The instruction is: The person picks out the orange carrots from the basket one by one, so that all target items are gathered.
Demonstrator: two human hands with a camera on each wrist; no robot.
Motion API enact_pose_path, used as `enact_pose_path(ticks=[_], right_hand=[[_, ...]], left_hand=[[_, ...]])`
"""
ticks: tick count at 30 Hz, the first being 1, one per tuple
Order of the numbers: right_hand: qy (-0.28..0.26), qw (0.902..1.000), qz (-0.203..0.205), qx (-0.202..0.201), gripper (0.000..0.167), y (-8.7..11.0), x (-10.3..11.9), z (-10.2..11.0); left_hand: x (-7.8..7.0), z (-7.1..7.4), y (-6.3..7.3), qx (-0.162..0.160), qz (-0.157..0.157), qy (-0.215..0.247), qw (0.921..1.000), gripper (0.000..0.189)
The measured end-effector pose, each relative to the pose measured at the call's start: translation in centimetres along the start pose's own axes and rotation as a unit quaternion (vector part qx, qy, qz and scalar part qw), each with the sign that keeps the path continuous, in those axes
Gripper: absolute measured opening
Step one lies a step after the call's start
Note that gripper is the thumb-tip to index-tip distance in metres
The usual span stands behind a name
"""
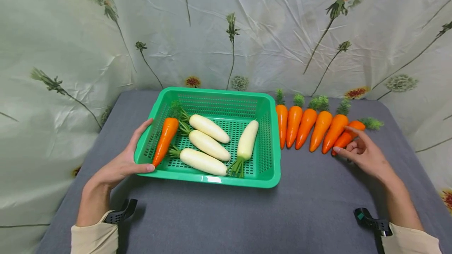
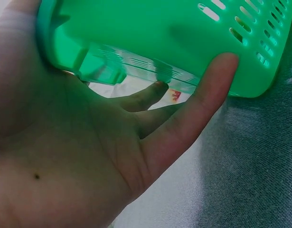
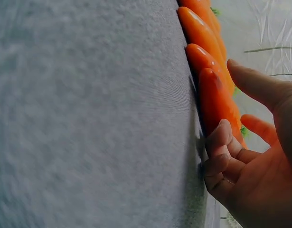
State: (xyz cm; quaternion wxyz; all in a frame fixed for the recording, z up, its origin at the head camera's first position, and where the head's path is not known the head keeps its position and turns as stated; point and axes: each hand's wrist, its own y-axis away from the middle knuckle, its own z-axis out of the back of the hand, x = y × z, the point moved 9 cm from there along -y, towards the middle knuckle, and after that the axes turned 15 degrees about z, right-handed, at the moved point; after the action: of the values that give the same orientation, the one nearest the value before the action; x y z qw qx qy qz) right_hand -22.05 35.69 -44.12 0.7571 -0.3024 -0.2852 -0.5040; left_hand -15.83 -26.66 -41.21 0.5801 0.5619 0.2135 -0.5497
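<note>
My left hand (image 1: 123, 164) holds the left end of a green plastic basket (image 1: 215, 182), its thumb over the front rim. In the left wrist view, its fingers (image 2: 183, 118) lie against the outer wall. Inside the basket are an orange carrot (image 1: 165, 140) and several white radishes (image 1: 205, 161). My right hand (image 1: 367, 154) is at the rightmost carrot (image 1: 340, 141) of a row, thumb and index finger spread around it. In the right wrist view, curled fingers (image 3: 221, 135) are against that carrot's side, while the thumb (image 3: 259, 85) stands off it.
Several more carrots (image 1: 305, 126) lie side by side right of the basket, green tops toward the back. The rightmost one slants against its neighbour. A grey cloth (image 1: 219, 222) covers the table. Behind it hangs a flower-patterned curtain (image 1: 197, 30).
</note>
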Motion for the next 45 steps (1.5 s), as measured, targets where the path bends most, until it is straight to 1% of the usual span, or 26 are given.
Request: enact_pose_path(ticks=[5,11,15,18,22,27,31,36,39,45], right_hand=[[0.015,0.9998,-0.003,-0.009,0.078,0.0,0.1,0.6],[0.03,0.9986,-0.03,-0.031,0.076,-0.6,0.4,1.2],[0.047,0.9972,-0.046,-0.034,0.075,-1.3,1.2,1.2],[0.043,0.9971,-0.048,-0.04,0.072,-2.3,2.1,1.1],[0.029,0.9977,-0.033,-0.051,0.065,-3.7,3.6,0.8],[0.02,0.9986,-0.003,-0.049,0.061,-5.6,5.8,0.1],[0.015,0.9988,0.009,-0.045,0.058,-6.9,7.4,-0.6],[0.011,0.9995,0.017,-0.024,0.055,-8.5,9.0,-1.8],[0.009,0.9994,0.031,-0.01,0.055,-9.5,10.2,-2.4],[-0.016,0.9981,0.058,0.013,0.053,-11.0,12.6,-3.7]], left_hand=[[0.1,-0.1,0.0,0.0,-0.001,-0.001,1.0,0.115],[0.2,0.0,0.1,-0.007,0.007,-0.008,0.9999,0.114],[0.2,-0.1,0.2,-0.003,0.004,-0.005,1.0,0.114],[0.1,-0.2,0.2,0.001,0.0,0.001,1.0,0.114],[0.0,-0.1,0.1,0.005,-0.001,0.008,1.0,0.114],[0.0,0.0,0.0,0.006,-0.003,0.006,1.0,0.114],[0.0,-0.1,-0.1,0.006,-0.002,0.006,1.0,0.114],[-0.1,-0.1,-0.1,0.006,0.0,0.002,1.0,0.114],[-0.1,-0.1,-0.1,0.004,0.001,0.0,1.0,0.114],[-0.1,0.0,0.1,-0.001,0.002,-0.007,1.0,0.115]])
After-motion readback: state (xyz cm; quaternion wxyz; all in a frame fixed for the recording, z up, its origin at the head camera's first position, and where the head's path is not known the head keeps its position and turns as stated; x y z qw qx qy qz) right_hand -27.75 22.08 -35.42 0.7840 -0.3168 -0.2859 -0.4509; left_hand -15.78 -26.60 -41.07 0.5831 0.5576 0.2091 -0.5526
